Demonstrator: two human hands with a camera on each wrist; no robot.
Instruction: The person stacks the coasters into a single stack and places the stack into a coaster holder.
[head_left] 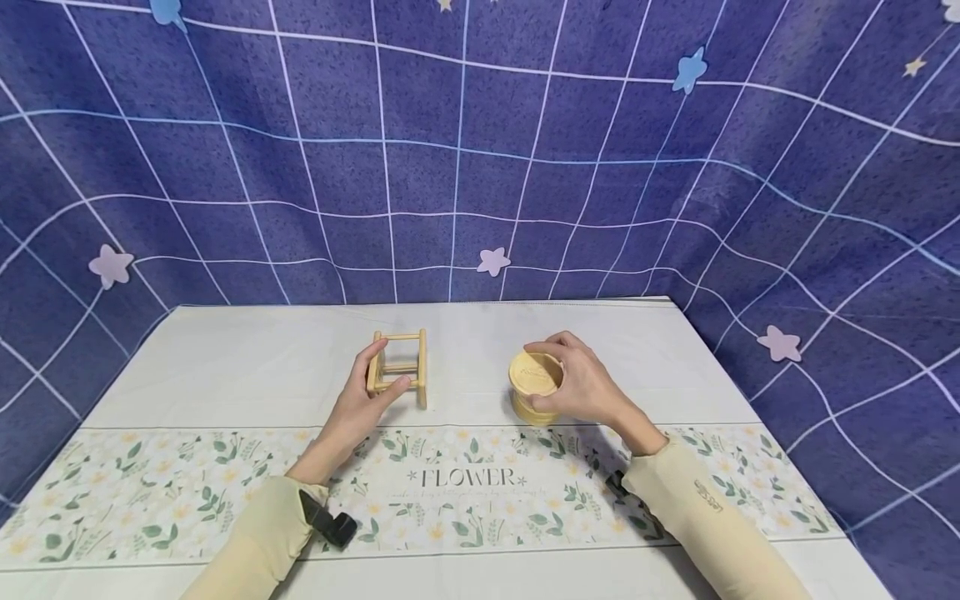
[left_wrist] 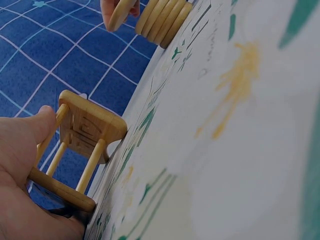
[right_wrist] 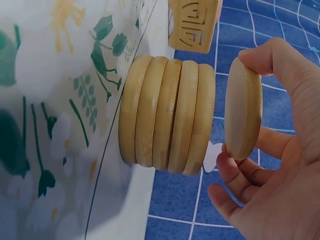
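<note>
My left hand (head_left: 356, 410) grips a small wooden coaster rack (head_left: 422, 362), its fingers and thumb around the left end panel. In the left wrist view, round bars join that panel to a far panel (left_wrist: 90, 122) with a cut pattern. The rack stands on the table. To the right, my right hand (head_left: 588, 387) pinches a round wooden coaster (right_wrist: 243, 110) by its edge between thumb and fingers. A stack of several matching coasters (right_wrist: 170, 115) stands on the table below, with a gap between it and the held coaster in the right wrist view.
A white tablecloth (head_left: 468, 333) covers the table, with a flowered band (head_left: 472, 517) across its front that reads FLOWER. Behind and at the sides hangs a blue curtain (head_left: 420, 183) with a grid and stars.
</note>
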